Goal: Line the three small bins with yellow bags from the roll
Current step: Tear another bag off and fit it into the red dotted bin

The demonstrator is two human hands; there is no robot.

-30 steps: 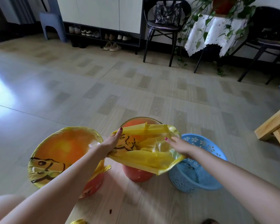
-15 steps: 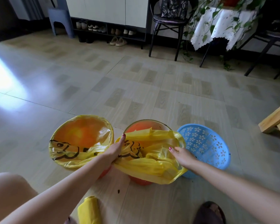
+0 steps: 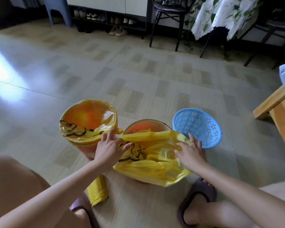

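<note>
Three small bins stand in a row on the floor. The left orange bin (image 3: 89,149) wears a yellow bag (image 3: 82,135) folded over its rim. The middle orange bin (image 3: 145,125) has a loose yellow bag (image 3: 155,163) draped over its near side. My left hand (image 3: 109,148) pinches that bag's left edge, and my right hand (image 3: 190,153) holds its right edge. The blue perforated bin (image 3: 197,127) on the right has no bag and leans toward me. The yellow bag roll (image 3: 97,190) lies on the floor between my feet.
My slippered feet (image 3: 197,199) sit just in front of the bins. A wooden bench (image 3: 276,109) stands at the right. Far back are a black chair (image 3: 168,18), a cloth-covered plant table (image 3: 220,15), a shoe shelf (image 3: 109,17) and a grey stool (image 3: 58,10).
The view has tipped down, so my feet and the roll show. Both hands have pulled the loose bag lower over the middle bin's near side.
</note>
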